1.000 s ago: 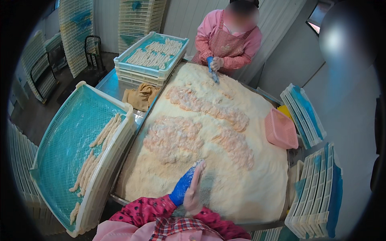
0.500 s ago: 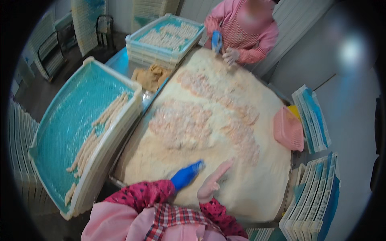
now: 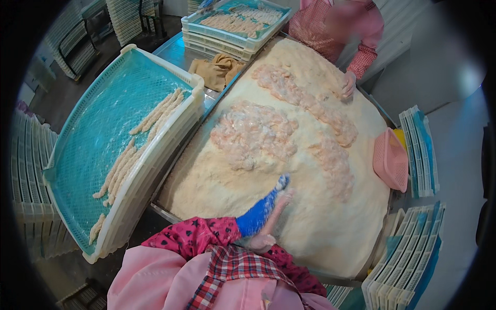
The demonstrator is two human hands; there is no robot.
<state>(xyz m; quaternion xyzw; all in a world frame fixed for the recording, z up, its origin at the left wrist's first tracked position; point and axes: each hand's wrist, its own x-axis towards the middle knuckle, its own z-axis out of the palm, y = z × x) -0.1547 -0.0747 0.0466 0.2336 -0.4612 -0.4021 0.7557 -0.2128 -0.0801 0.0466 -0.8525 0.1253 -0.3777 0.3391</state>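
My left hand (image 3: 262,211), in a blue glove dusted with pale powder, reaches forward with straight fingers over the powder-covered table (image 3: 330,237). Close against its right side lies my right hand (image 3: 273,218), in a thin pale glove, its fingers stretched out too. No held piece shows, though the gap between the palms is hidden. Just beyond my fingertips a mound of raw pinkish meat pieces (image 3: 253,134) rests on the powder. Two more patches of meat, one far (image 3: 305,103) and one to the right (image 3: 333,168), lie there.
At left, a stacked white tray (image 3: 116,206) with a turquoise liner holds coated strips (image 3: 121,173). Farther back stand another filled tray (image 3: 243,20) and a brown cloth (image 3: 217,71). A pink basket (image 3: 391,160) and upright trays (image 3: 405,253) flank the right edge. A co-worker's hand (image 3: 349,85) touches the far side.
My hands have come together, the left moving forward and right, the right drawing in beside it. The view has shifted. The co-worker's gloved hand has moved along the table's far edge.
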